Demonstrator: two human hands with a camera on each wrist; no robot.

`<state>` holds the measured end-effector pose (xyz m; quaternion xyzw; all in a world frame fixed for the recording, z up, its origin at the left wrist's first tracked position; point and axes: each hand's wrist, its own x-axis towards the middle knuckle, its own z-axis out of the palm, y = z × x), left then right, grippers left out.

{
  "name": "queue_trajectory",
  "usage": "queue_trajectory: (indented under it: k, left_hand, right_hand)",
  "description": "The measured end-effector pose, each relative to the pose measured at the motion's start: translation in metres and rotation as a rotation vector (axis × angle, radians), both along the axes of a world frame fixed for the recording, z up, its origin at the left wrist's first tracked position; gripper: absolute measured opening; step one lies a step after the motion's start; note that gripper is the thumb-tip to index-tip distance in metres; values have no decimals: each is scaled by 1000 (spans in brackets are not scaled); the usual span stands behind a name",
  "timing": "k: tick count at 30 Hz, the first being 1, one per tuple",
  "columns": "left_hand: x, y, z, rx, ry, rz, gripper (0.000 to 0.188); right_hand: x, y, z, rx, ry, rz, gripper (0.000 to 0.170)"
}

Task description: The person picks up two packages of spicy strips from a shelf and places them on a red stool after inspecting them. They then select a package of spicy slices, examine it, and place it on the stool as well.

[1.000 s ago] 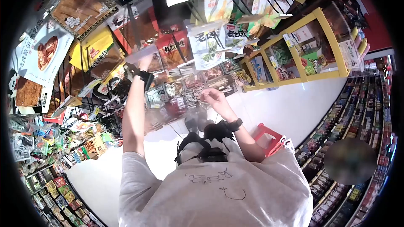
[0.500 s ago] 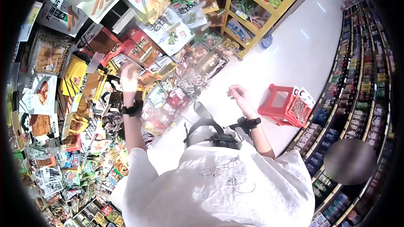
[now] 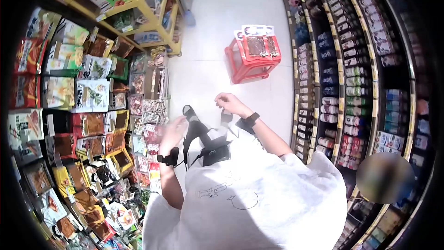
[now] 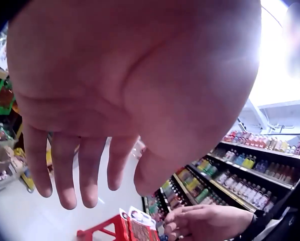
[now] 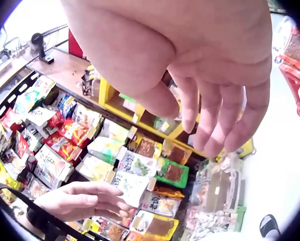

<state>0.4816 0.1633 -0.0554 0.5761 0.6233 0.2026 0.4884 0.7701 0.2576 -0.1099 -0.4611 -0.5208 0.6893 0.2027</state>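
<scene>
My left hand [image 3: 172, 135] hangs in front of my body near the snack rack, slightly blurred in the head view. In the left wrist view its fingers [image 4: 89, 170] hang loose and the palm is bare. My right hand [image 3: 235, 105] hovers over the aisle floor with loosely bent fingers [image 5: 210, 120] and nothing in them. Ahead of it stands a red plastic stool [image 3: 249, 67]. Flat snack packets [image 3: 256, 46] with white tops and dark brown contents lie on the stool.
Hanging snack bags [image 3: 92, 95] fill the rack on my left, with bins of small packets [image 3: 155, 111] along its edge. A yellow shelf unit [image 3: 138, 7] stands ahead at left. Bottle shelves [image 3: 356, 97] line the right side. The pale floor [image 3: 199, 60] runs between.
My view and body have turned right, from the snack rack toward the aisle and stool. My left hand has drawn back from the hanging packets and lowered. Both hands remain without anything held.
</scene>
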Motion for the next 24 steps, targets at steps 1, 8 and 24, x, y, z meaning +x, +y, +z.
queue_trajectory:
  k: [1, 8, 24]
  left_hand:
    - [17, 4, 2, -17, -31, -33, 34]
    - [94, 52, -4, -31, 42, -314, 34]
    - [235, 208, -86, 160, 126, -804, 28]
  right_hand:
    - [15, -2, -2, -2, 8, -54, 19]
    - [99, -39, -17, -20, 29, -365, 19]
    - [188, -21, -50, -186, -202, -665, 19]
